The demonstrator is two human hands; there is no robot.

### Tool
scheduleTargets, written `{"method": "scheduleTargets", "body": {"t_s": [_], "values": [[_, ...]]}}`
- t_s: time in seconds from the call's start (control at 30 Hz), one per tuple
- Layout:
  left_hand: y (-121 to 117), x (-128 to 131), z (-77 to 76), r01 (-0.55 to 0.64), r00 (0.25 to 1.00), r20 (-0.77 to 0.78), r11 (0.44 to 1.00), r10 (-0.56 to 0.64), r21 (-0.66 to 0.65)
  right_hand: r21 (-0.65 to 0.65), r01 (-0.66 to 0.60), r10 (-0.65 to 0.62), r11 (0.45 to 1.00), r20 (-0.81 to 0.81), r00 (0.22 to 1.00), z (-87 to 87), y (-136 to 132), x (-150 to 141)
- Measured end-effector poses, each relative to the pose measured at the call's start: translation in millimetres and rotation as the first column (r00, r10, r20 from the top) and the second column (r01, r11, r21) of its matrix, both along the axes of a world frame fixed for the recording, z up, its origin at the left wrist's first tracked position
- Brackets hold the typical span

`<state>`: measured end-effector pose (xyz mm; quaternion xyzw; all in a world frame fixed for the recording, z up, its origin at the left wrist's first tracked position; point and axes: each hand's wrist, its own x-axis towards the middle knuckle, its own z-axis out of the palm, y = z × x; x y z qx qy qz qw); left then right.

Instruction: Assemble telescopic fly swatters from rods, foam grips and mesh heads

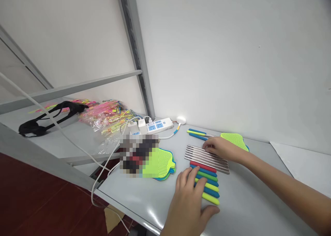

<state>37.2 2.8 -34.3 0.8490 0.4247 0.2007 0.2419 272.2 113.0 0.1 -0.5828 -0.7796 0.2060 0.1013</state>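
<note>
My left hand rests at the front of the table with its fingers spread. Its fingertips touch a row of coloured handles in blue, green, red and yellow-green, and partly cover their left ends. Beyond these lies a row of thin metal rods, side by side. My right hand is over the far side of that row, fingers bent and pinched at the uppermost rod; the exact grip is partly hidden. Behind it, a few handles with rods fitted lie beside a yellow-green perforated fly swatter head.
More swatter heads are stacked at left, partly under a pixelated patch. A power strip with plugs and a white cable lies behind. On the left shelf are plastic-bagged colourful items and a black strap. A wall closes the back.
</note>
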Motion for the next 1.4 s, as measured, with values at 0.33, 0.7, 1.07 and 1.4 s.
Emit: {"method": "scheduleTargets", "body": {"t_s": [0.33,0.7,1.07,1.4], "values": [[0,-3,-4.0,-0.006,1.000,0.013,0.998,0.005,0.059,0.149,0.069,-0.087,0.986,0.116,0.989,-2.2,11,13],[2,2,-1.1,0.004,0.997,-0.081,0.998,0.001,0.066,0.195,0.088,-0.126,0.977,0.196,0.972,-17.4,22,25],[-2,12,-3.7,0.083,0.989,-0.139,0.981,-0.059,0.174,0.064,0.160,-0.167,0.985,0.115,0.979,14.4,-3,32],[4,36,-4.5,0.066,0.967,-0.255,0.981,-0.018,0.181,0.039,0.196,-0.198,0.980,0.054,0.979,39.5,-45,40]]}}
